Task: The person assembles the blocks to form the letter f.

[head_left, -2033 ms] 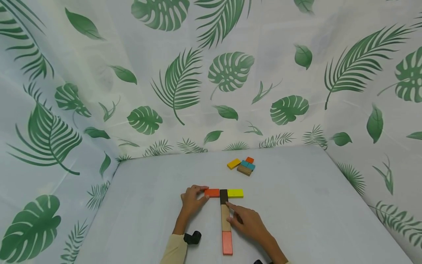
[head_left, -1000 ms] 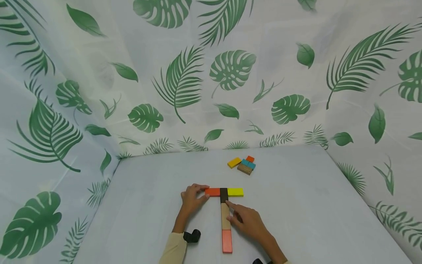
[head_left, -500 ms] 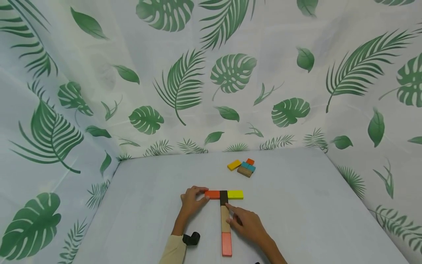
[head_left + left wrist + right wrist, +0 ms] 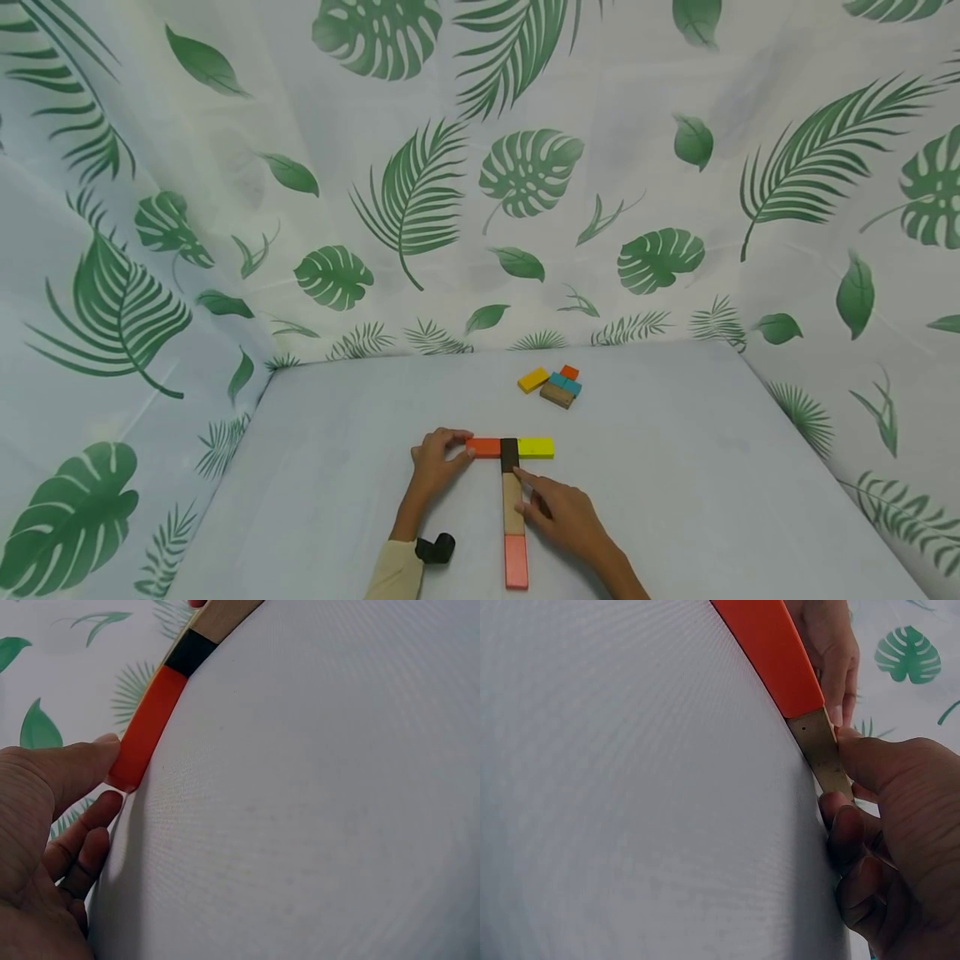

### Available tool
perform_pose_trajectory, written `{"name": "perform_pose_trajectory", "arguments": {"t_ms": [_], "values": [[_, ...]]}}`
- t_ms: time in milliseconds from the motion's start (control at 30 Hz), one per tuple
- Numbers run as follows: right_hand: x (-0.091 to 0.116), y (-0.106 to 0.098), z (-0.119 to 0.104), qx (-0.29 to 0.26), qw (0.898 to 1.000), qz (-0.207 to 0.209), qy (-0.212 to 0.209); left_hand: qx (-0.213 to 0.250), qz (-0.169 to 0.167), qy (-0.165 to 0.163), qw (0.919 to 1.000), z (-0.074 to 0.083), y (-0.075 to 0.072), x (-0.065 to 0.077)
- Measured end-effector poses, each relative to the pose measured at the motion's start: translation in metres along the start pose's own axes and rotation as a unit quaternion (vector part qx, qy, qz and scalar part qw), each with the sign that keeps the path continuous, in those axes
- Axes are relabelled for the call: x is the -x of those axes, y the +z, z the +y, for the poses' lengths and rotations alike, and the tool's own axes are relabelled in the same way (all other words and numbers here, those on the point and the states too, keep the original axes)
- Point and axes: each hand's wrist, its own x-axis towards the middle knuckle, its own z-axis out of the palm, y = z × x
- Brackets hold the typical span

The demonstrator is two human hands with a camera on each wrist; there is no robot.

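Left hand (image 4: 437, 457) pinches the orange block (image 4: 486, 448) touching the dark block's (image 4: 509, 455) left side; right hand (image 4: 566, 512), thumb and index apart, touches the tan block (image 4: 513, 504) on the dark block's near side. Likely light, stiff and smooth, all 3 suit a long-edge pinch.

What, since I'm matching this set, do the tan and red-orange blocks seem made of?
Tan block: probably bare wood, matte, given its brown colour and dark specks. Red-orange block: smooth-looking painted wood or plastic, given its even colour; can't tell which.
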Motion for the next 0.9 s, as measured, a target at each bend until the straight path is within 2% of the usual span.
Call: {"name": "perform_pose_trajectory", "arguments": {"t_ms": [467,633,900], "values": [[0.0015,0.0,-0.0022,-0.003,1.0,0.002,-0.001,0.008,0.003,-0.006,0.9999,0.0029,-0.0017,0.0024],[0.0014,0.0005,-0.0009,0.004,1.0,-0.005,0.008,0.019,-0.006,-0.01,0.9998,0.0022,-0.0021,0.0021],[0.001,0.0011,0.0006,0.011,1.0,-0.003,0.011,0.022,-0.01,0.002,0.9997,-0.001,-0.0017,-0.0012]]}}
